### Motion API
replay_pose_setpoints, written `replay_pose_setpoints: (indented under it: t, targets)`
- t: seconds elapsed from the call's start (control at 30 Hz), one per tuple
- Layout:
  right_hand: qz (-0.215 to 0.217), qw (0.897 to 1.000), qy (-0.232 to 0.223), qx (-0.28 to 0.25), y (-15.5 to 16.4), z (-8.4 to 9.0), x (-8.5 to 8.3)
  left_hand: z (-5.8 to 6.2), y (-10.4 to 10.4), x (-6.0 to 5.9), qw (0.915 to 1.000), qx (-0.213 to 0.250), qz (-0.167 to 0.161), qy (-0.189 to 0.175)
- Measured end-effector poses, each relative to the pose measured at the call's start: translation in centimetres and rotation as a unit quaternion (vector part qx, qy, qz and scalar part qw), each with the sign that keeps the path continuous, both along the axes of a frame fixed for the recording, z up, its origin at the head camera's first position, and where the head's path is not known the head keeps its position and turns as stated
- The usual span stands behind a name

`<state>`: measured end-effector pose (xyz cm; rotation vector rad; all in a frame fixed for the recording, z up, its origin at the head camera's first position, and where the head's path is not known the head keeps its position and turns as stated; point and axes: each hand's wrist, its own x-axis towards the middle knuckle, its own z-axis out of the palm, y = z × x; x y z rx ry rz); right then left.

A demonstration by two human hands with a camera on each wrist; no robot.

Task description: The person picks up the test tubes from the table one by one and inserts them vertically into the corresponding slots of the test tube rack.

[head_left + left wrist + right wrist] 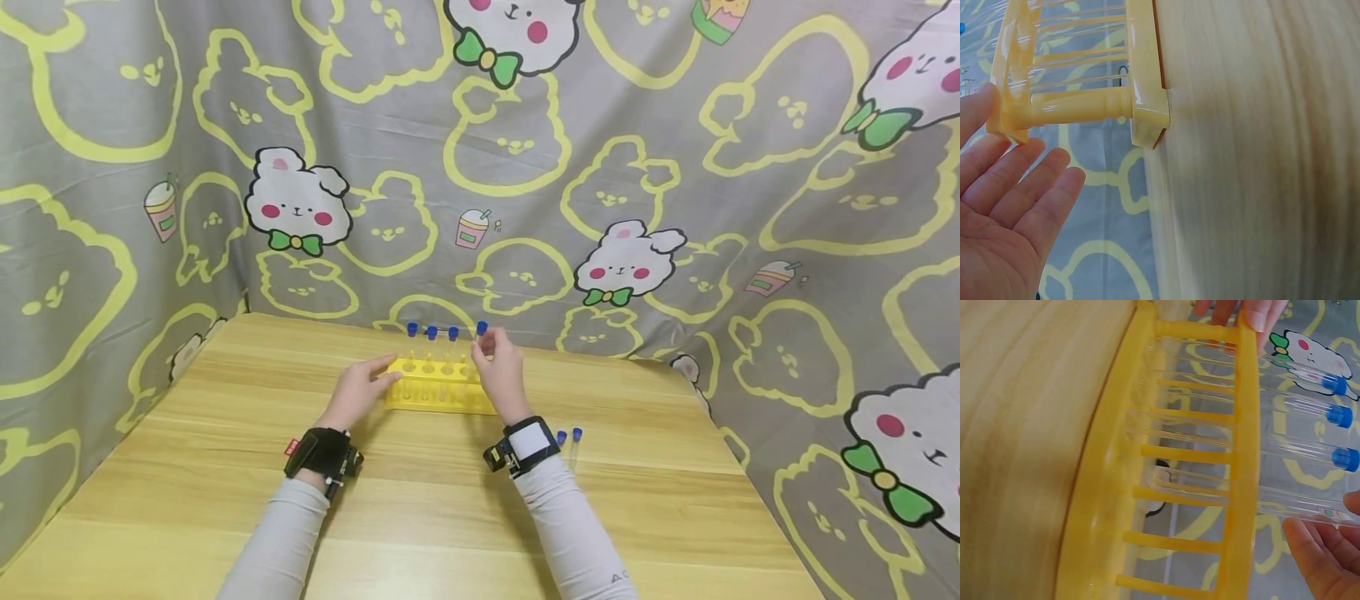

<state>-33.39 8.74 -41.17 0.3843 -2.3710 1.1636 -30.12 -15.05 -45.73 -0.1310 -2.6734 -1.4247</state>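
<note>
A yellow test tube rack (438, 393) stands on the wooden table (420, 517), with three blue-capped clear tubes (431, 333) upright in its back row. My right hand (487, 343) pinches a fourth blue-capped tube (482, 329) near its top, its lower part inside the rack's right end. In the right wrist view that tube (1297, 509) runs through the rack (1241, 456) beside my fingers (1325, 556). My left hand (381, 380) rests with straight fingers against the rack's left end. The left wrist view shows its open palm (1004, 206) next to the rack end (1085, 106).
Two more blue-capped tubes (568, 442) lie on the table right of my right wrist. A grey and yellow cartoon-print cloth (525, 167) hangs behind and along both sides of the table. Bands with cameras sit on both wrists.
</note>
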Motion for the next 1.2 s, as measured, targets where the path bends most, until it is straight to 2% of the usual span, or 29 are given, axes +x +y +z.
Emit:
replay_pose_setpoints:
  t: [0.4,0.73,1.2]
  targets:
    - [-0.005,1.0,-0.015,0.013,-0.1,-1.2,-0.1,0.2,0.1,-0.1,1.0,0.0,-0.002,-0.001]
    - [-0.013,0.999,-0.039,0.015,-0.3,-1.1,-0.1,0.1,0.1,-0.1,1.0,0.005,-0.001,0.002]
    - [-0.012,0.999,-0.045,0.009,-0.4,-1.4,-0.1,-0.1,0.1,-0.1,1.0,-0.005,0.005,0.007]
